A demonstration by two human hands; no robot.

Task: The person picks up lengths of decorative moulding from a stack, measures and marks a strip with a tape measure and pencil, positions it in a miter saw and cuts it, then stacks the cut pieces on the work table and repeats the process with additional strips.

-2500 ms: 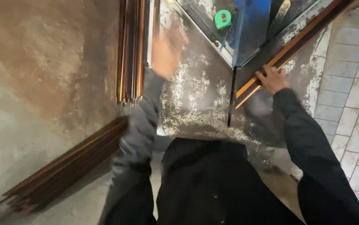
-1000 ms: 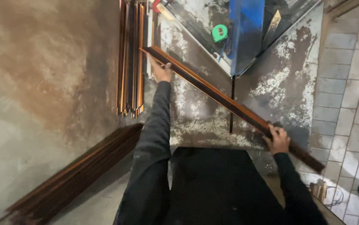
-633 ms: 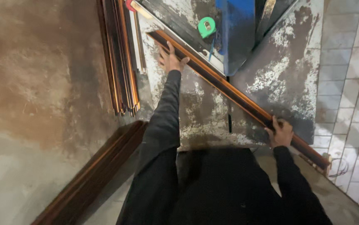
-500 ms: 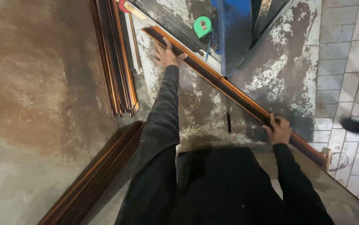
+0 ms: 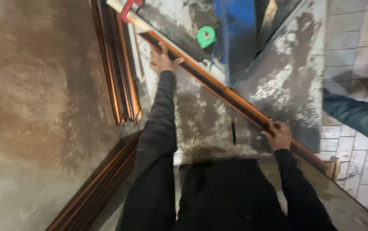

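A long brown wooden moulding strip (image 5: 231, 96) runs diagonally from upper left to lower right across a worn grey work surface (image 5: 201, 124). My left hand (image 5: 162, 60) grips the strip near its far upper end. My right hand (image 5: 279, 134) holds it near the lower right end. Both arms are in black sleeves.
A bundle of similar brown strips (image 5: 119, 68) stands at the left, and another stack (image 5: 98, 192) lies along the lower left. A green tape measure (image 5: 206, 36) rests by a blue object (image 5: 235, 30). Another person's leg in blue trousers (image 5: 355, 117) stands on the white tiles at the right.
From a raised position at the right, the strip has come down across the surface with both hands on it, and has since shifted toward the far left. Another person has stepped in at the right.
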